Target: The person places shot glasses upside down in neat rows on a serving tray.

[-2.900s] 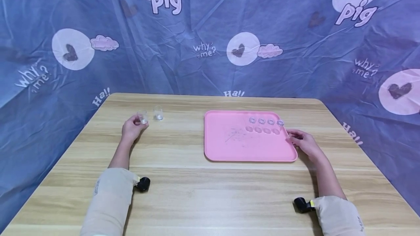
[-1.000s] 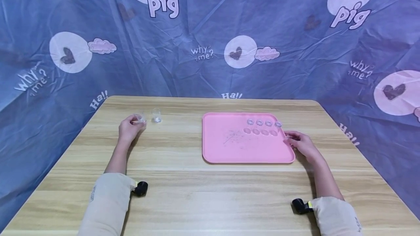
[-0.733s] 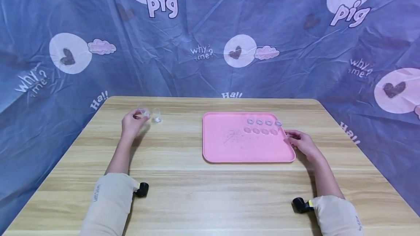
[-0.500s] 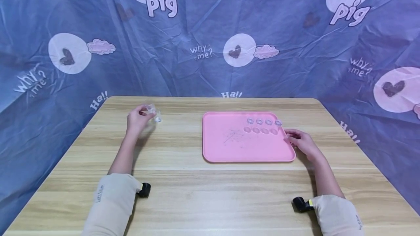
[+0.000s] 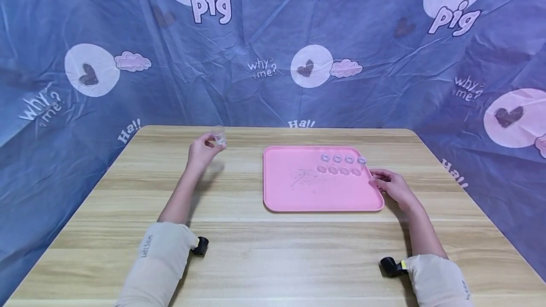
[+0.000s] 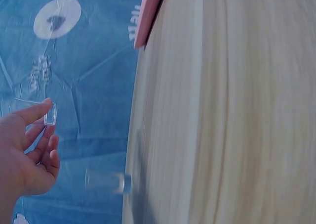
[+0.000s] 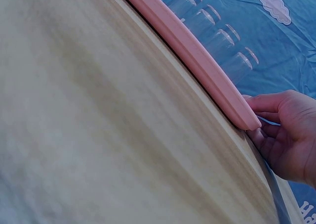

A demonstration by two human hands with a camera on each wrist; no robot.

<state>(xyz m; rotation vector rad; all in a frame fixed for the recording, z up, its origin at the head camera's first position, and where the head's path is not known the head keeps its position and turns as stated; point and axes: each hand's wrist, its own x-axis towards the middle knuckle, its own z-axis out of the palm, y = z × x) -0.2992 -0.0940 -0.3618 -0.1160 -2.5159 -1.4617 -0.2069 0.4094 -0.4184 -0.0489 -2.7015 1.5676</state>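
Note:
My left hand (image 5: pixel 201 154) is raised above the back left of the table, pinching a small clear shot glass (image 5: pixel 220 136) between thumb and fingers. Its thick base points down, toward the table. In the left wrist view a second shot glass (image 6: pixel 104 180) stands upright near the table's far edge; the left hand hides it in the head view. My right hand (image 5: pixel 395 187) grips the right edge of a pink tray (image 5: pixel 290 198). Upside down in a row along the tray's back right stand several clear shot glasses (image 5: pixel 337 164), seen side-on in the right wrist view.
The wooden table (image 5: pixel 273 255) ends in front of a blue printed cloth backdrop (image 5: pixel 256 32). Grey marks or a printed pattern (image 5: pixel 304 176) show on the tray floor. A black wrist camera (image 5: pixel 199 246) juts from the left sleeve, another wrist camera (image 5: pixel 391 267) from the right.
My left hand lifted its shot glass, tilted it for a moment, then carried it up and right, past the second glass. The right hand stays on the tray edge.

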